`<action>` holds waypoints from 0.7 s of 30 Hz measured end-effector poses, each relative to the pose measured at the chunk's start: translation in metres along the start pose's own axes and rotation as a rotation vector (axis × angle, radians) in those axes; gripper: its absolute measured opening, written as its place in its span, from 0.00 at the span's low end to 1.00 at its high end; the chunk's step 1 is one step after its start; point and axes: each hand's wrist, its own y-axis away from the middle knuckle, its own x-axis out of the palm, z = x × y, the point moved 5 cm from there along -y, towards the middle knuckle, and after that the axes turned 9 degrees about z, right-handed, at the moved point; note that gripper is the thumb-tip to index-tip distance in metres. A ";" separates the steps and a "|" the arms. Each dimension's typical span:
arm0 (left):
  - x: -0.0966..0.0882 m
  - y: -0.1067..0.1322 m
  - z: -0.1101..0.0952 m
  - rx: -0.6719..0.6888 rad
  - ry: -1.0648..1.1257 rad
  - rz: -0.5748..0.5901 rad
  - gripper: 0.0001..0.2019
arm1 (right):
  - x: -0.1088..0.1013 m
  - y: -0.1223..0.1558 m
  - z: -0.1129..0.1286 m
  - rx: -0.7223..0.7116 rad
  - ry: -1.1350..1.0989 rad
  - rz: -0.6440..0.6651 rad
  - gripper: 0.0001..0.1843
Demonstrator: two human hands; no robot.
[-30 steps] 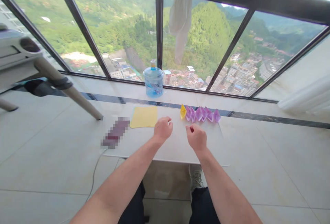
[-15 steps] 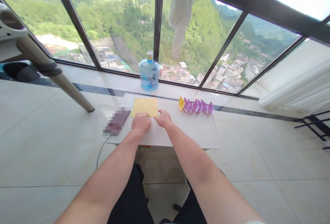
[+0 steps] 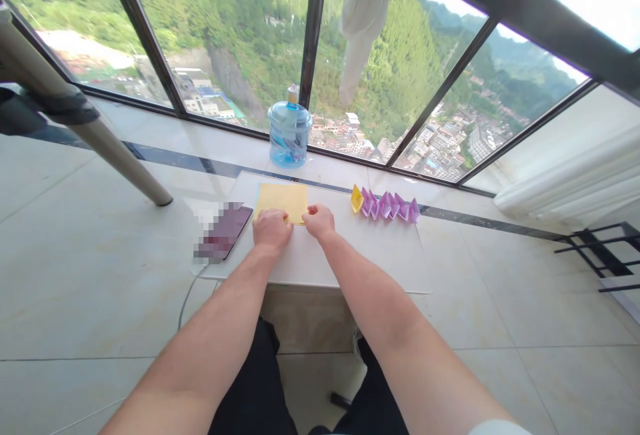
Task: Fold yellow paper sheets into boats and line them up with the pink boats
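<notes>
A yellow paper sheet [image 3: 281,199] lies flat on the small white table [image 3: 370,258]. My left hand [image 3: 271,229] rests on the sheet's near edge with its fingers curled onto the paper. My right hand [image 3: 319,220] pinches the sheet's near right corner. To the right, a row of folded paper boats [image 3: 387,206], one yellow and several purple, stands on the table's far side, apart from both hands.
A dark phone [image 3: 224,235] with a cable lies at the table's left end. A blue water jug [image 3: 289,133] stands on the window sill behind. A grey slanted pole [image 3: 95,139] is at the left, a black rack [image 3: 597,248] at the right.
Both hands moved left from the table's middle onto the yellow sheet's near edge, and the right hand has taken hold of its corner. The camera tilted slightly.
</notes>
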 end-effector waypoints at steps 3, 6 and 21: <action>0.000 -0.001 0.001 0.000 -0.001 -0.003 0.13 | 0.002 -0.004 -0.007 -0.003 -0.095 -0.013 0.18; -0.001 0.000 0.000 -0.002 -0.008 0.001 0.13 | 0.005 -0.009 -0.012 -0.008 -0.196 0.005 0.19; -0.004 0.001 -0.002 -0.029 0.029 0.007 0.12 | 0.003 -0.007 -0.019 -0.027 -0.309 0.000 0.24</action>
